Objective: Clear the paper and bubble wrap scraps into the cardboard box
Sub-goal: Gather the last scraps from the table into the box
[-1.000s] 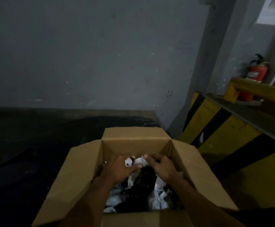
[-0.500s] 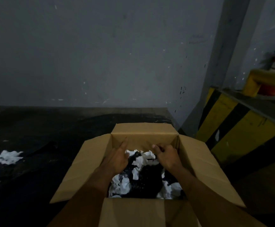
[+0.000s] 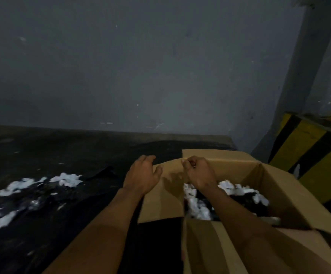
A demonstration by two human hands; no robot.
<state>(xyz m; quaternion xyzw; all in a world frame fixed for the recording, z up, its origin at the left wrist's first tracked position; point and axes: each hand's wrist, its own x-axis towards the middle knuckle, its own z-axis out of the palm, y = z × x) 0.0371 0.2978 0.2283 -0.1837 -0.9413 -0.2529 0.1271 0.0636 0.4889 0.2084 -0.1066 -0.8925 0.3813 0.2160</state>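
Note:
An open cardboard box (image 3: 291, 192) stands at the lower right, with white paper scraps (image 3: 198, 208) and dark material inside. My left hand (image 3: 142, 177) hovers over the box's left flap (image 3: 160, 200), fingers spread and empty. My right hand (image 3: 199, 173) is above the box's left inner edge, fingers curled closed with nothing visible in them. More white scraps (image 3: 66, 178) lie on the dark floor to the left, with further scraps (image 3: 0, 216) near the left edge.
A grey wall (image 3: 141, 66) rises behind the dark floor (image 3: 62, 155). A yellow and black striped barrier (image 3: 306, 155) stands to the right of the box, beside a grey pillar (image 3: 302, 76).
Both hands rose out of the box and shifted left. My view turned left, so the box sits further right and the floor scraps show more.

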